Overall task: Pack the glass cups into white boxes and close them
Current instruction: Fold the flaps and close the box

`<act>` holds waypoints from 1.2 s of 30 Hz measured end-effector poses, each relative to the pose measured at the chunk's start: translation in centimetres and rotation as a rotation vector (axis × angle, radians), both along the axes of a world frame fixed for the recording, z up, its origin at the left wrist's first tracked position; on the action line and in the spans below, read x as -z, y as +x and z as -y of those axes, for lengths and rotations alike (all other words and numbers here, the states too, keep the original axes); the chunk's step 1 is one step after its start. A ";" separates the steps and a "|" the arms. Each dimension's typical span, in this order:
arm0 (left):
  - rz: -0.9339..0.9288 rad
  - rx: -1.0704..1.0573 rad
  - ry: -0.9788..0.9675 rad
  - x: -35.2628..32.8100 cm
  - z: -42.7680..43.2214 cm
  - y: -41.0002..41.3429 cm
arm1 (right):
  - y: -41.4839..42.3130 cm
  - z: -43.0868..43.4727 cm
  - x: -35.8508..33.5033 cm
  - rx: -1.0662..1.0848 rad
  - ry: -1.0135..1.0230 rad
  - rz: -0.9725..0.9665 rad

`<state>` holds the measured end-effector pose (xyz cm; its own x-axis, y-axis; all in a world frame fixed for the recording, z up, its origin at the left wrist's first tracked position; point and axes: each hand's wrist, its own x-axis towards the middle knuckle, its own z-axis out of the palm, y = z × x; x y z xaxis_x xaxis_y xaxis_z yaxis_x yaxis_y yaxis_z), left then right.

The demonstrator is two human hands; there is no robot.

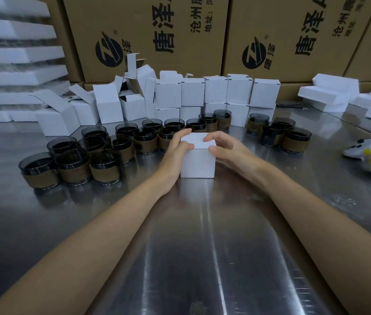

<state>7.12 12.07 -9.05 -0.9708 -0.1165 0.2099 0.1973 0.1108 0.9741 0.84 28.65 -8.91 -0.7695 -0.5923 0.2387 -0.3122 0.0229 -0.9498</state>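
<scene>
A small white box stands on the steel table, its lid lying flat on top. My left hand grips its left side, fingers curled over the lid's left edge. My right hand holds the right side, with fingertips on the lid and thumb at the front corner. Several dark glass cups with brown sleeves stand in a cluster to the left and behind. A smaller group of cups is at the right. Closed white boxes are stacked at the back, open ones to their left.
A white controller with a yellow stripe lies at the right. White foam pieces sit at the back right and foam sheets stack at the left. Large brown cartons form a wall behind the table.
</scene>
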 end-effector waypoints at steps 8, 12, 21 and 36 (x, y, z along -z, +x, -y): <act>-0.007 -0.001 0.056 0.7 0.5 -0.9 | 0.0 0.3 0.4 0.116 -0.008 -0.123; -0.022 0.043 0.064 1.1 0.7 -1.0 | 0.2 -0.2 0.2 0.127 -0.073 -0.078; -0.069 0.071 -0.045 0.8 0.3 -0.7 | 0.5 -0.2 0.1 0.187 -0.023 -0.171; -0.251 -0.026 -0.855 2.3 -0.7 -0.5 | -3.1 -5.4 -3.8 0.638 -0.288 -0.334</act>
<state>6.63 12.74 -11.33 -0.8836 0.1561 0.4414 0.3812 0.7872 0.4848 -2.25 34.02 -5.07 -0.8008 0.0618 0.5958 -0.5928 0.0605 -0.8031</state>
